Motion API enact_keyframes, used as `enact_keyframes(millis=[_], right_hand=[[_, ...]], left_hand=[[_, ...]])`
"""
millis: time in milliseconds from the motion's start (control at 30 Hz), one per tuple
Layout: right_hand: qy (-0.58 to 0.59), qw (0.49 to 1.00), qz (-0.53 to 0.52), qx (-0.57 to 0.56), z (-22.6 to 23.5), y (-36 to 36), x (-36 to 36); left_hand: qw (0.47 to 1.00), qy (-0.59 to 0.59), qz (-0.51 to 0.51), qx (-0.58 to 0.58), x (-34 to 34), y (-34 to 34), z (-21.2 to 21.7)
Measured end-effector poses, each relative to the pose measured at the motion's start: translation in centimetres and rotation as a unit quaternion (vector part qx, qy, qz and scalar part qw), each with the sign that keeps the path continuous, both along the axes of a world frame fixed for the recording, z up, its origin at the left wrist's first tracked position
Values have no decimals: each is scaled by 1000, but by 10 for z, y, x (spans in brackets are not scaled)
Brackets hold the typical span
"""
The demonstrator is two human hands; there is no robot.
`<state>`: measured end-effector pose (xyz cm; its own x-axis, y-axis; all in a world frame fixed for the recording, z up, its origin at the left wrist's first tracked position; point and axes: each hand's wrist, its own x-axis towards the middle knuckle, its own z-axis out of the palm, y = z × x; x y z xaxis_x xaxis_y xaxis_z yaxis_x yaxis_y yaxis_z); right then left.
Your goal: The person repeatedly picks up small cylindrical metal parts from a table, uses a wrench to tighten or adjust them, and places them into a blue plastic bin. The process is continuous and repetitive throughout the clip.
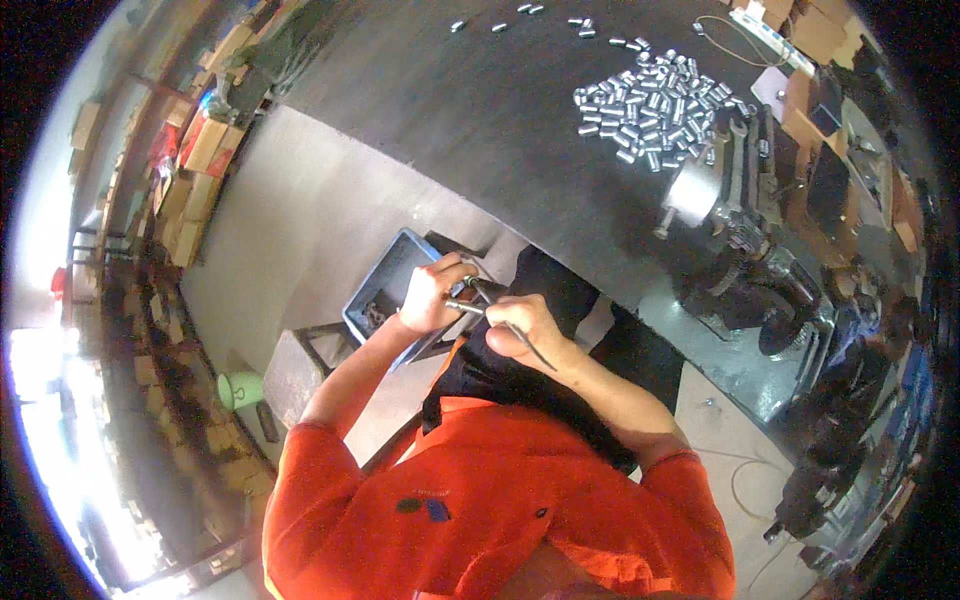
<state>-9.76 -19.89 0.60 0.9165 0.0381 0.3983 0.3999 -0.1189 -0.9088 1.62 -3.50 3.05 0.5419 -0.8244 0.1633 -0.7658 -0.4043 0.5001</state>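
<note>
Two hands: our left hand point(432, 292) curls its fingers at a short metal piece point(465, 307); our right hand point(525, 330) is closed around a thin dark hose point(538, 354). We hold them close together, but cannot tell whether they touch.
Hose and metal piece: both are up off the counter point(450, 120), above our lap and just beside the bin; the hose's tail hangs out below our right hand.
Progress: we judge this piece to be partway through, with the metal and the hose brought together in our grip. We cannot tell whether the join is firm.
Left over: a big heap of loose metal sleeves point(650, 110) lies on the counter, a few strayed toward its far edge, so much seems left to do.
Blue bin: this open bin point(375, 274) sits tilted in our view, left of our lap, with some small dark things point(376, 316) in its near part, too blurred for us to name.
Green bucket: it stands point(240, 390) low on our left; we cannot make out its contents.
Tools: wrenches point(738, 165) lie beside the heap, near a dark machine point(745, 238).
</note>
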Motion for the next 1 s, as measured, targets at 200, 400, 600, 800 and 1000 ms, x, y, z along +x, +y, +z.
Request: enact_keyframes(millis=[200,400,600,800,1000], right_hand=[[-101,989,-38,-100,3,-4,-9],[15,998,-43,42,-6,-2,-7],[19,998,-36,38,-19,1,-3],[47,997,-29,54,-12,-6,-7],[37,998,-25,49,-5,-1,-3]], left_hand=[[992,-42,112,26,49,3,9],[995,-25,91,-39,97,-93,35],[868,388,55,-305,122,-203,60],[881,362,83,-292,108,-149,66],[913,265,229,-208,101,2,23]])
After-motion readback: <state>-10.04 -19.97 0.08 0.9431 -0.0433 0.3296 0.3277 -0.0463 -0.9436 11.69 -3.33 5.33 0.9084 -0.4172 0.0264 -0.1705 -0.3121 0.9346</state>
